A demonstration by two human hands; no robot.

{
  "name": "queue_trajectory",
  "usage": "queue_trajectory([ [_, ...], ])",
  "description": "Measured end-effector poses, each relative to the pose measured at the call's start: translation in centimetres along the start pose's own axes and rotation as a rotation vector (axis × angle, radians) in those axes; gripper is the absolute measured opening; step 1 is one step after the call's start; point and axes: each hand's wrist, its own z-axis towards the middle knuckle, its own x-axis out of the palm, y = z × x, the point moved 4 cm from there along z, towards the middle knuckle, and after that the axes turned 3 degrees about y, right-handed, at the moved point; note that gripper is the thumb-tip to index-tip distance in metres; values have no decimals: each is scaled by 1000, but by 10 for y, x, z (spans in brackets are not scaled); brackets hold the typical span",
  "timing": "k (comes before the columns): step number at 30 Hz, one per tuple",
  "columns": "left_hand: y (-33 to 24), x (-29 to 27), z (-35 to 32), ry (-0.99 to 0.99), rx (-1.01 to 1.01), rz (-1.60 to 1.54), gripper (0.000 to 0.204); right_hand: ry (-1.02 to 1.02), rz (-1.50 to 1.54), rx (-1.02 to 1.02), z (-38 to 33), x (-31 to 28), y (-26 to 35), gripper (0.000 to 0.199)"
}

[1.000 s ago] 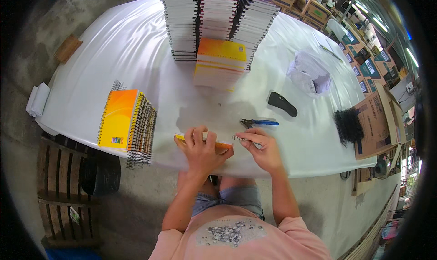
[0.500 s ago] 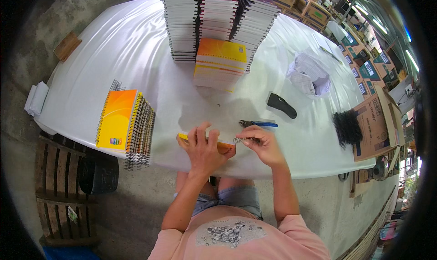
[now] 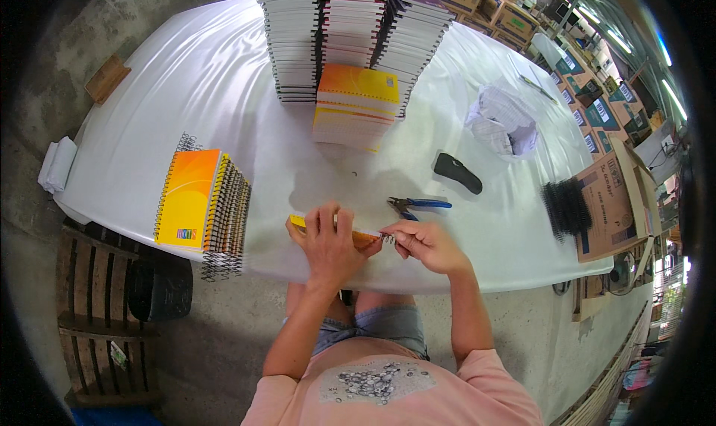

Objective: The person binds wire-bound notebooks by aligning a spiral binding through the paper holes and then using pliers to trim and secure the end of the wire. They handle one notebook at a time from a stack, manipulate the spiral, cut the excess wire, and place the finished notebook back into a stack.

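My left hand point(image 3: 328, 241) is closed over a yellow-orange notebook point(image 3: 298, 221), pressing it on edge near the table's front. Just right of it, my right hand point(image 3: 426, 245) pinches a dark wire spiral coil point(image 3: 387, 238) whose end meets the notebook's right corner. How far the coil runs through the holes is hidden by my left hand. Beyond my right hand lie blue-handled cutting pliers point(image 3: 419, 204), jaws pointing left. A stack of spiral-bound notebooks point(image 3: 188, 198) stands to the left, with coil ends sticking out.
Tall stacks of bound books point(image 3: 350, 27) rise at the back, behind a shorter pile of yellow-orange notebooks point(image 3: 356, 107). A black case point(image 3: 458, 173) and a crumpled white bag point(image 3: 503, 122) lie to the right. Black coils point(image 3: 567, 208) spill from a cardboard box point(image 3: 611, 202).
My right hand has shifted slightly left and down, bringing the coil against the notebook's corner. My left hand keeps its hold. The whole view has drifted slightly.
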Motion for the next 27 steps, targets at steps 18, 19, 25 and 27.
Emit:
queue_trajectory([
  [18,17,-16,8,103,123,-232,44,-905,-1005,-176,3,-108,-18,28],
  [19,18,-19,10,76,126,-278,48,-907,-1008,-176,5,-118,-31,28],
  [25,19,-19,10,87,151,-355,51,-791,-787,43,15,-162,-73,26],
  [27,20,-20,11,98,156,-343,51,-710,-794,52,16,-161,-70,30],
])
